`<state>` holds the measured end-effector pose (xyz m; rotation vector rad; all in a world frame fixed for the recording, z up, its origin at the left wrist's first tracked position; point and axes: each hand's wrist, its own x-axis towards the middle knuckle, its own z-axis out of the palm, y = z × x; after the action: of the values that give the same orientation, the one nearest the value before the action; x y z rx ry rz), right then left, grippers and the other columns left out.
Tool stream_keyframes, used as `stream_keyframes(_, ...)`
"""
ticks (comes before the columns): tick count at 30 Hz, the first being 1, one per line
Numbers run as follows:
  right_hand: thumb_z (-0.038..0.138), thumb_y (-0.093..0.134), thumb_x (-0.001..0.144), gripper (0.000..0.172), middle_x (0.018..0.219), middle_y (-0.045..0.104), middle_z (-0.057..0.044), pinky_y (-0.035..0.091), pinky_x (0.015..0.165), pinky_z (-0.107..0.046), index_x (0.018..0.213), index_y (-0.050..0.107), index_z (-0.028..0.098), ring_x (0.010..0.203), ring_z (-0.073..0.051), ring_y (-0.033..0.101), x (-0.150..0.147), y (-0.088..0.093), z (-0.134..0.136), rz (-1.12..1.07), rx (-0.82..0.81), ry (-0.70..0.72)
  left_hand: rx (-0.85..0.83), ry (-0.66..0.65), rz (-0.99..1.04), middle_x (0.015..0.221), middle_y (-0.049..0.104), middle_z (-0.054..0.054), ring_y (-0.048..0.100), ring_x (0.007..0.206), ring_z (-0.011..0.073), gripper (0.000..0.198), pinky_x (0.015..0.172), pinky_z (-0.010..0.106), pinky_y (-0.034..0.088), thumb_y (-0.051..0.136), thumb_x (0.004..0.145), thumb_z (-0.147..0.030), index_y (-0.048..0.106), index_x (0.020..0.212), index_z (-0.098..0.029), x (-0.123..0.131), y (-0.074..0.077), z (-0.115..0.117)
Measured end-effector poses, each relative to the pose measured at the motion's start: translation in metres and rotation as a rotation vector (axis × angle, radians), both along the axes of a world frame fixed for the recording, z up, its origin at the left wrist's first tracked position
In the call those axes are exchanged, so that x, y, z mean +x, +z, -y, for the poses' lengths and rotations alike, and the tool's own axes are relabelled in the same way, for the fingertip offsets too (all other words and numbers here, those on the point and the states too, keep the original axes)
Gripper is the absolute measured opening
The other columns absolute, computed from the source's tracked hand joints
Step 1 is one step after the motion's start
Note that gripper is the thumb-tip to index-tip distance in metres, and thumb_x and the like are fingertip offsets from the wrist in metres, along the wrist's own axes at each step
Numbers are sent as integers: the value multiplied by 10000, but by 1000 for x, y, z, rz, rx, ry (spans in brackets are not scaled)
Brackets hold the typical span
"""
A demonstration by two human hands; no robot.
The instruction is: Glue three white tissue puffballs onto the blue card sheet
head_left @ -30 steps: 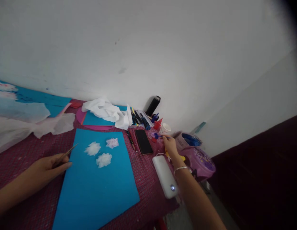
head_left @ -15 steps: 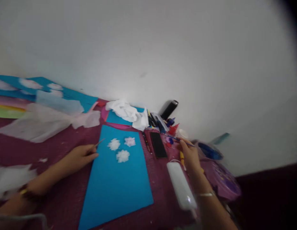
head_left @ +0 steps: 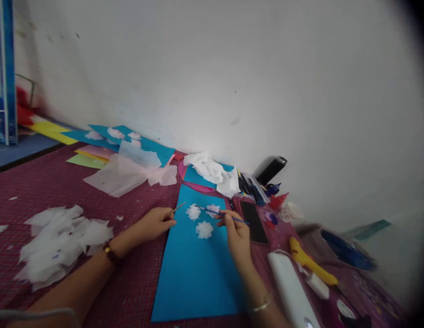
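Pinched in my right hand (head_left: 238, 232) is a thin blue paintbrush (head_left: 239, 221); its tip reaches the upper left white tissue paper flower (head_left: 193, 212), though I cannot tell if it touches. My left hand (head_left: 159, 224), at the left edge of the blue paper sheet (head_left: 194, 273), pinches a thin wooden stick (head_left: 179, 206) pointing up and right. Two more flowers are on the sheet: a white one (head_left: 204, 230) below and a purple-tinged one (head_left: 213, 208) partly behind the brush.
A black phone (head_left: 253, 222) lies right of the sheet, near paint-stained lids (head_left: 271, 218). A white device (head_left: 290, 287) and a yellow tool (head_left: 310, 262) are at the lower right. Torn white tissue (head_left: 61, 241) is heaped on the left. Crumpled tissue (head_left: 206, 166) sits behind.
My right hand has moved left with the paintbrush, from beside the lids to over the flowers. My left hand keeps its stick at the sheet's edge. The camera view has shifted left.
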<state>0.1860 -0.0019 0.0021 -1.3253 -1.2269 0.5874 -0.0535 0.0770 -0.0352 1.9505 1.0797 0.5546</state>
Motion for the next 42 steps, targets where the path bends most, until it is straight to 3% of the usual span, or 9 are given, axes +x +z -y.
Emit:
stream_keyframes(9,405,535,861,286,818,725,-84,525,674,-330,842,704,176,701,-205,668,3,-14,-2,53,12,-73,-28,-13,15,624,406,-19,385,611,138,252,564,243,278,463,742,-413,393,636,-196,0,-1,1)
stream_keyframes(22,402,543,875,272,790,722,-66,509,611,-291,879,702,181,656,-181,648,0,-21,-2,24,-43,94,-14,0,-16,621,411,-25,389,604,135,256,568,240,292,456,730,-429,392,636,-200,0,-1,-1)
stream_keyframes(27,385,529,874,271,851,724,-71,516,659,-299,904,702,178,688,-178,651,0,-22,-9,25,-15,8,-9,-6,-2,628,423,-23,393,611,134,254,568,235,289,467,746,-416,404,642,-194,0,-4,-2)
stream_keyframes(38,393,520,882,277,864,729,-68,511,643,-294,924,700,187,684,-180,651,1,-25,-13,51,-54,31,-27,-6,-7,631,418,-21,387,614,134,267,567,239,286,465,745,-432,406,644,-192,0,-2,-1)
stream_keyframes(42,399,510,878,284,821,724,-72,506,648,-306,895,683,175,668,-184,649,5,-22,-11,36,1,-75,-27,-13,-14,636,416,-20,387,612,135,266,574,246,288,449,747,-434,393,645,-195,0,0,-1)
